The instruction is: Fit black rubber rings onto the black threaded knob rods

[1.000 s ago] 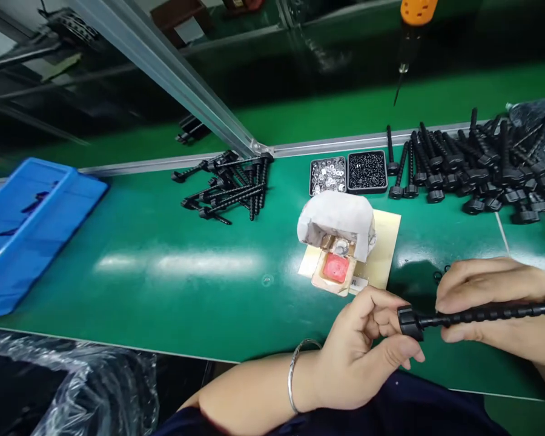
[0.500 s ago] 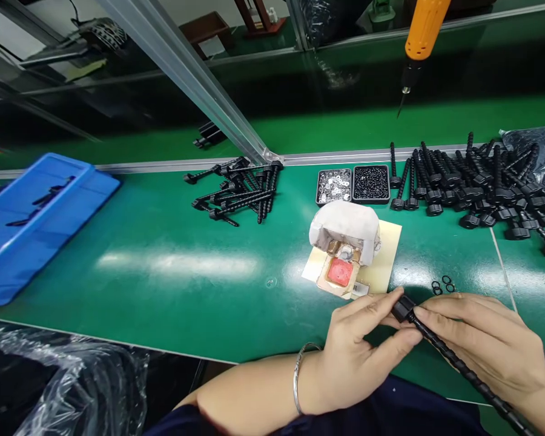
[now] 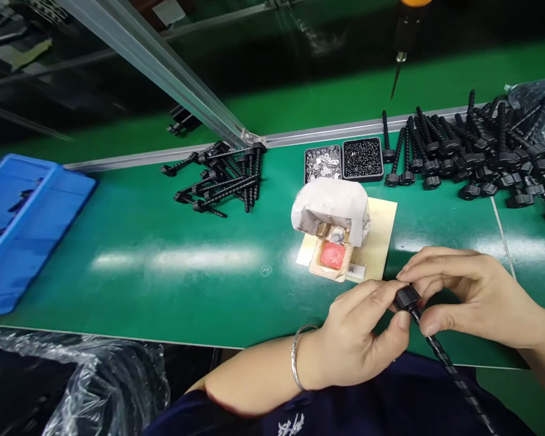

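My left hand and my right hand both pinch the square head end of a long black ribbed rod near the table's front edge. The rod runs down and to the right from the head, toward my body. Left thumb and forefinger close on the head from the left; right fingers curl over it from the right. A metal bangle sits on my left wrist. Just beyond my hands lies a yellow card bearing a small fixture with a red pad and a white cloth-like cover.
Two small black trays hold silver washers and black screws. A big heap of black rods lies at right, a smaller pile at centre-left. A blue bin sits at left. A hanging screwdriver tip is above.
The rod swung from pointing right to pointing down toward my body. My right hand moved from the shaft up to the head, where both hands now meet.
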The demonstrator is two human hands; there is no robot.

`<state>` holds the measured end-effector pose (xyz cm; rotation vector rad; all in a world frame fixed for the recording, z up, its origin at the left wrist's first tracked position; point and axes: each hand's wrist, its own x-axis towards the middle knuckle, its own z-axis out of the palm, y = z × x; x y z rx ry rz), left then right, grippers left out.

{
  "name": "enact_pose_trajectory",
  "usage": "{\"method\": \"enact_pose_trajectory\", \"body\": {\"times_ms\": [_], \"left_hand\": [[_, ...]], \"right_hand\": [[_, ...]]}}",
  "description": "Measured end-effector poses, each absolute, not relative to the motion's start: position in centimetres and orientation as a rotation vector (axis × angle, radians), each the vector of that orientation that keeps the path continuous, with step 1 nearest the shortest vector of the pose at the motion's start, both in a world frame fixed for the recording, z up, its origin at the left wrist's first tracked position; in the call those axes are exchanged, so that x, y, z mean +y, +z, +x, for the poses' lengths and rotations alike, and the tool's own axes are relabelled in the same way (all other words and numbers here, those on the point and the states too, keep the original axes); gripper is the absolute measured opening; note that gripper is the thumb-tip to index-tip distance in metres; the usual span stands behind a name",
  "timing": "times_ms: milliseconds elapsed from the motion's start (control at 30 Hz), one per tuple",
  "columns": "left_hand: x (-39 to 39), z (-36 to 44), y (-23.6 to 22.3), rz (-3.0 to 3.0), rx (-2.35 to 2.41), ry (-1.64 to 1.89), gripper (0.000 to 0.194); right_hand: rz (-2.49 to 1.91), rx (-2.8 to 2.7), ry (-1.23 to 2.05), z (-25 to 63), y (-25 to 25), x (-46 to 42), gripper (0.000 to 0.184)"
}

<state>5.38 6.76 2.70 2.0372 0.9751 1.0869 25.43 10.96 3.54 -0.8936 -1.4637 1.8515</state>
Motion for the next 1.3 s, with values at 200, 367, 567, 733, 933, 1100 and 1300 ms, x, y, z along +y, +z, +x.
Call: {"method": "enact_pose_trajectory", "body": {"times_ms": [200, 367, 567, 733, 933, 1100, 1300], "left_hand": [[6.6, 5.5, 2.2, 2.102, 0.971, 1.044, 0.023], [6.6, 5.4, 2.2, 2.045, 0.982, 1.028, 0.022], [7.0, 5.4, 2.6, 1.798, 0.933, 0.994, 0.016], [6.8, 5.6, 2.8, 1.488, 0.989, 0.990, 0.015], [6.6, 5.9, 2.8, 1.058, 0.956, 0.851, 0.025], [6.8, 6.2, 2.3, 0.850, 1.010, 0.760, 0.052], [6.6, 6.5, 1.6, 1.102, 1.081, 0.640, 0.049]], "right_hand": [[-1.021, -1.328, 2.150, 25.3, 3.6, 10.8, 0.028], [-1.010, -1.484, 2.021, 25.8, 3.3, 10.4, 0.026], [-0.837, -1.557, 1.955, 26.2, 3.4, 10.5, 0.020], [-0.788, -1.682, 1.768, 26.0, 3.1, 10.6, 0.031], [-0.776, -1.916, 1.298, 25.6, 1.7, 10.8, 0.030], [-0.659, -1.964, 1.087, 25.0, 1.5, 10.8, 0.029], [-1.236, -1.728, 0.426, 27.5, 2.2, 13.6, 0.012]]}}
